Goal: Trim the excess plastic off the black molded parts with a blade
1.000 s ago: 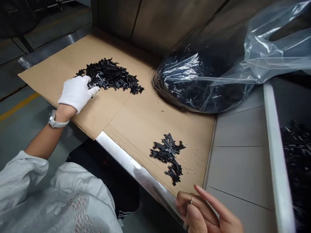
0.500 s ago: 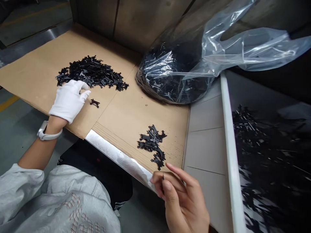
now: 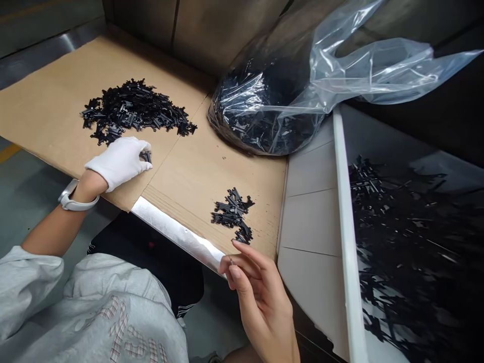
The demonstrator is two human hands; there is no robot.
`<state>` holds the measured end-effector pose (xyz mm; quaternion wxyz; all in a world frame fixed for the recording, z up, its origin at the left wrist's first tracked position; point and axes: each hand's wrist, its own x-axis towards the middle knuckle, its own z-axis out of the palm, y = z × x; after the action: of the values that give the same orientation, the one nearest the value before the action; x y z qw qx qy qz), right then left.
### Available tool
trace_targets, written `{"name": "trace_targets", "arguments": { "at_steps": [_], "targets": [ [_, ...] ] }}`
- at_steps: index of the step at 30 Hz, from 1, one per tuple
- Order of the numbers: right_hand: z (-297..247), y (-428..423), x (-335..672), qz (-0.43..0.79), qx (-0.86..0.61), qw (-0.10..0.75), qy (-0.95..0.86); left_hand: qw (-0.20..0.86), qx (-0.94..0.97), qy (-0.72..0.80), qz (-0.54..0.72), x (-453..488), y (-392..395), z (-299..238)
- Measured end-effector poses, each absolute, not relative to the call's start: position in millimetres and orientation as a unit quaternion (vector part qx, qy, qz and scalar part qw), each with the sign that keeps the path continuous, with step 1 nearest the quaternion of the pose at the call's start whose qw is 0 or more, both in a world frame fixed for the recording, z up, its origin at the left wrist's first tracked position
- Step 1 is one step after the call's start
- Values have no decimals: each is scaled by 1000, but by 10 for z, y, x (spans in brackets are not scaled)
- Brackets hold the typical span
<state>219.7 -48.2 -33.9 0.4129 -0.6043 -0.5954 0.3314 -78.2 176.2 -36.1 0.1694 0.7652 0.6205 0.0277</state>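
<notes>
My left hand (image 3: 119, 161) wears a white glove and pinches a single small black plastic part (image 3: 146, 157) on the brown cardboard sheet (image 3: 189, 174), just below a large pile of black parts (image 3: 132, 111). My bare right hand (image 3: 257, 292) hovers at the table's near edge, its fingers curled round a thin metal pin or tool tip that I can barely make out. A small pile of black parts (image 3: 232, 214) lies just beyond its fingertips.
A clear plastic bag full of black parts (image 3: 264, 111) lies at the back of the cardboard. A white tray (image 3: 342, 227) holding more black parts stands to the right. The steel table edge (image 3: 177, 234) runs along the front, above my lap.
My left hand drew back from the big pile, dragged one part out and now closes on it. My right hand rose toward the small pile. The view shifted right.
</notes>
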Motion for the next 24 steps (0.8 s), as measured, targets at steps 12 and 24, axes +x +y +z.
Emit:
{"name": "trace_targets", "arguments": {
  "at_steps": [12,24],
  "targets": [
    [-225,-174,1797,368,-514,477,-610,623,690,356,96,-309,977,-108],
    [-223,-119,1687,420,-560,519,-490,571,637,442,270,256,525,-283]
  ]
}}
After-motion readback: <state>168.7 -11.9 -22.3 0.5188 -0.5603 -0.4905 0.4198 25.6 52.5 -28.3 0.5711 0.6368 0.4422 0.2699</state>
